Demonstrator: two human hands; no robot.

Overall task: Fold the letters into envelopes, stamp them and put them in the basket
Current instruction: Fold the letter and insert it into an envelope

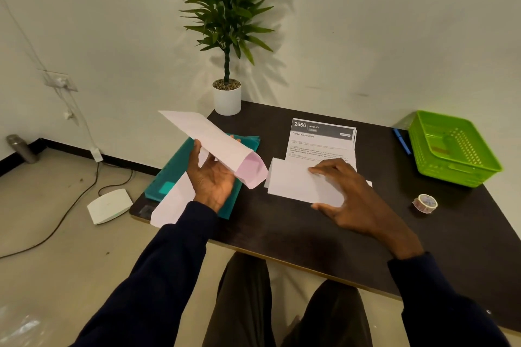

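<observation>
R hand (346, 194) rests spread-fingered on folded letter (290, 183), just right of envelope (214, 141) gripped by L hand (214, 177), open mouth pointing toward letter.

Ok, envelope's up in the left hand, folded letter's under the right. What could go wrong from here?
The folded letter looks about as wide as the mouth of the envelope that the left hand holds, so it may snag or crumple going in. The right hand only presses on it, so the folds could spring open when lifted. A second envelope overhangs the table edge beside the left sleeve and might get knocked off.
</observation>
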